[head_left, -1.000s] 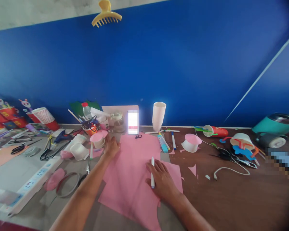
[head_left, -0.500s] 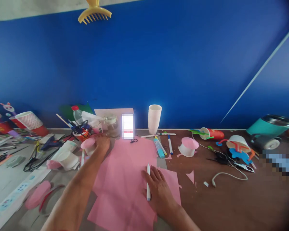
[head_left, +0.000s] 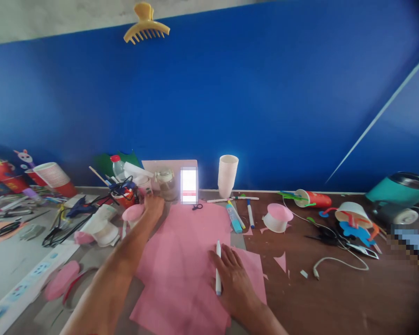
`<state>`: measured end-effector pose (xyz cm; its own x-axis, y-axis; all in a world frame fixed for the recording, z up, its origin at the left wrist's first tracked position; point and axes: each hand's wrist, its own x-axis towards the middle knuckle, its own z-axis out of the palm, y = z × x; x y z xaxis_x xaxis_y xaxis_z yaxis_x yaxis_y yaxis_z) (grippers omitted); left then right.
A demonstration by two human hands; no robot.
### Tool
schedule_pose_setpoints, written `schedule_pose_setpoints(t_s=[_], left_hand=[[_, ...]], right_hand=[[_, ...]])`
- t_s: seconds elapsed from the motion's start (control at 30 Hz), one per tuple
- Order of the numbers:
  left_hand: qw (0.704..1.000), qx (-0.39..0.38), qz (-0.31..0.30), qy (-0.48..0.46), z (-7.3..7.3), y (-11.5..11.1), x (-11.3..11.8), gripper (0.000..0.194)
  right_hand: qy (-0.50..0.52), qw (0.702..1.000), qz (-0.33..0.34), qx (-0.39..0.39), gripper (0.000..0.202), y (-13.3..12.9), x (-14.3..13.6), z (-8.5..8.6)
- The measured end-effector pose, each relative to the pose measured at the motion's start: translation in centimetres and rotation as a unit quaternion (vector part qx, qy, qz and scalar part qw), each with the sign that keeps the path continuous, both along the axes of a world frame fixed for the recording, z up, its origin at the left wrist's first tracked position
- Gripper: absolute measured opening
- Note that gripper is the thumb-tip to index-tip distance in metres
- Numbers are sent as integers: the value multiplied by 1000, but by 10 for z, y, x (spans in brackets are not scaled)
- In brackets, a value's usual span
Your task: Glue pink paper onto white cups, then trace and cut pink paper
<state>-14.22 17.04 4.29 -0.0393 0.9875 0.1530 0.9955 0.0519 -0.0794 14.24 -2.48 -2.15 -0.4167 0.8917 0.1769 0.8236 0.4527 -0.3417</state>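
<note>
So the white marker (head_left: 218, 270) is held in the right hand (head_left: 233, 274), kinda tucked between thumb and fingers, and that hand is laid on the pink paper (head_left: 186, 260) with its other fingers loosely stretched out. The left hand (head_left: 154, 205) is placed up by the glass jar (head_left: 166, 183) and the small patterned cup (head_left: 145, 186), but its fingertips are partly hidden, so whether anything's pinched there can't be told. A pink-topped cup (head_left: 133, 214) is seen just beside that forearm. Small scissors (head_left: 197, 206) are left at the paper's far edge, right under the propped-up phone (head_left: 189, 186). A stack of white cups (head_left: 227, 176) is stood against the blue wall (head_left: 209, 102), and another pink-covered cup (head_left: 276, 223) is parked over on the brown tabletop (head_left: 335, 302).
</note>
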Motion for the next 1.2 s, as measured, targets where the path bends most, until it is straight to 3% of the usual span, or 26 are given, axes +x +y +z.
schedule_pose_setpoints(t_s=[0.2, 0.3, 0.4, 0.5, 0.7, 0.87, 1.0, 1.2], left_hand=[[996, 7, -46, 73, 22, -30, 39, 23], [992, -8, -94, 80, 32, -58, 58, 28], [988, -28, -135, 75, 33, -90, 72, 30], [984, -44, -157, 67, 24, -118, 79, 29], [991, -35, -117, 47, 6, -146, 83, 32], [988, 13, -151, -9, -3, -151, 83, 33], [985, 28, -165, -48, -21, -150, 89, 28], [991, 13, -125, -54, -45, -146, 87, 28]], right_hand=[[0, 1000, -9, -8, 59, 1, -1, -1], [-3, 1000, -8, -9, 60, 2, 0, -2], [2, 1000, -4, -2, 59, 2, 0, -1], [10, 1000, -2, 10, 56, 2, 1, 0], [10, 1000, 6, 25, 52, 2, 1, 0], [19, 999, 9, 41, 51, 2, 0, -3], [11, 999, 8, 37, 52, 3, 1, -4], [9, 1000, 24, 18, 53, 3, 3, 1]])
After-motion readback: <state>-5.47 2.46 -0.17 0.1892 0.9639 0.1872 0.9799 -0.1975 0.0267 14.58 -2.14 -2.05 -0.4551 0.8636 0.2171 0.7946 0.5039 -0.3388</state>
